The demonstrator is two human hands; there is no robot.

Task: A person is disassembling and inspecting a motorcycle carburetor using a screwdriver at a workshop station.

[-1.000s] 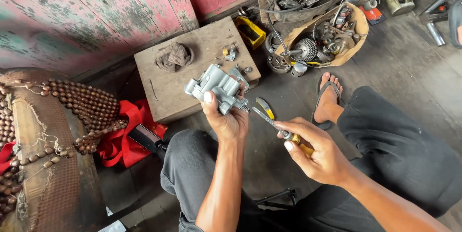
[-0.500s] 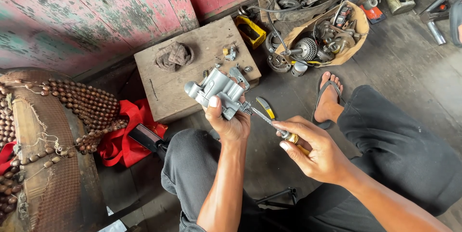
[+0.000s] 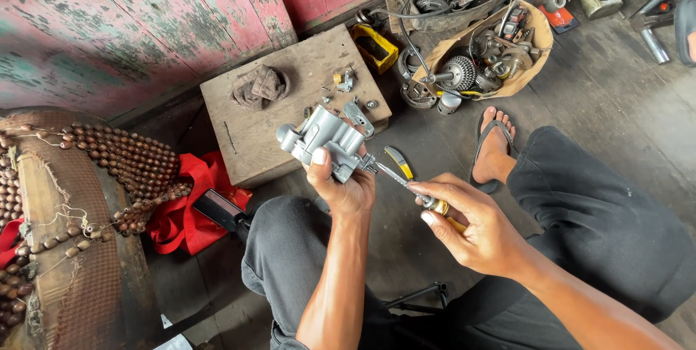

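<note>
My left hand (image 3: 341, 183) grips a grey cast-metal engine part (image 3: 322, 140), like a small carburettor body, above my lap. My right hand (image 3: 471, 223) holds a screwdriver (image 3: 406, 184) with a yellow handle; its metal shaft points up and left, and the tip meets the right side of the metal part. On the wooden block (image 3: 246, 132) just beyond lie small screws, brackets and a crumpled brown rag (image 3: 259, 87).
A torn sack (image 3: 533, 52) full of gears and engine parts sits at the back right beside a yellow box (image 3: 375, 48). A second yellow-handled tool (image 3: 399, 162) lies on the floor. My sandalled foot (image 3: 495, 148) rests to the right. Beaded seat cover (image 3: 87, 198) and red cloth (image 3: 190, 205) at left.
The screwdriver tip has moved in against the metal part, and my left hand has turned the part slightly. My right hand has shifted a little up and left.
</note>
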